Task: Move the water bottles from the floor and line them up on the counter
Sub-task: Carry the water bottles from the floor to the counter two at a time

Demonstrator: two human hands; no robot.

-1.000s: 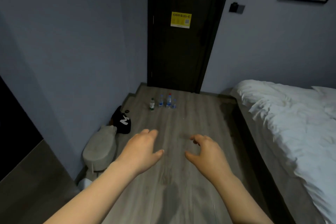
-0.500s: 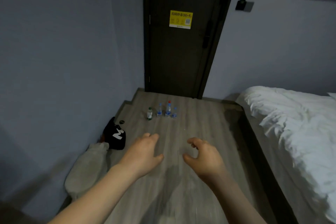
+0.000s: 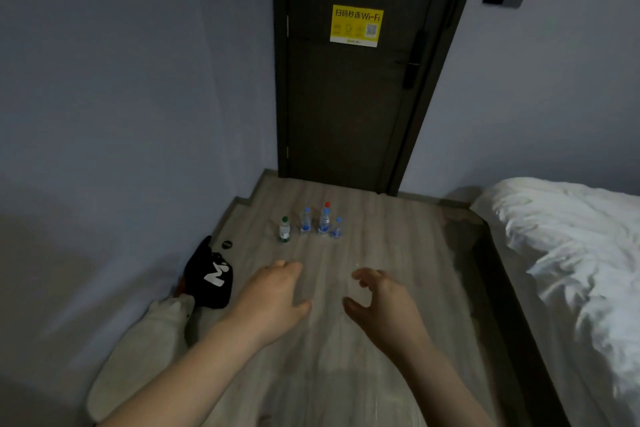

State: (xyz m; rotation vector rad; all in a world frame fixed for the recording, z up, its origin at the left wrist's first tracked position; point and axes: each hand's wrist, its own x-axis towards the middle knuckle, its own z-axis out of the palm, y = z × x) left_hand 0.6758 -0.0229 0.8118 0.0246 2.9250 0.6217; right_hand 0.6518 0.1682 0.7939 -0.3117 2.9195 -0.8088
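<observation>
Standing upright in a short row on the floor near the door, the water bottles are all untouched: four, perhaps five, since a red cap may mark one hidden behind. The left hand and right hand hover well short of them, apart, fingers loosely curled, holding nothing. No counter is in view; every transfer seems left to do.

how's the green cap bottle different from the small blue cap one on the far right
The green-cap bottle has a green cap and stands at the row's left end; the small blue-cap bottle has a blue cap, stands at the right end and looks shorter. Both stand upright on the floor, untouched.
</observation>
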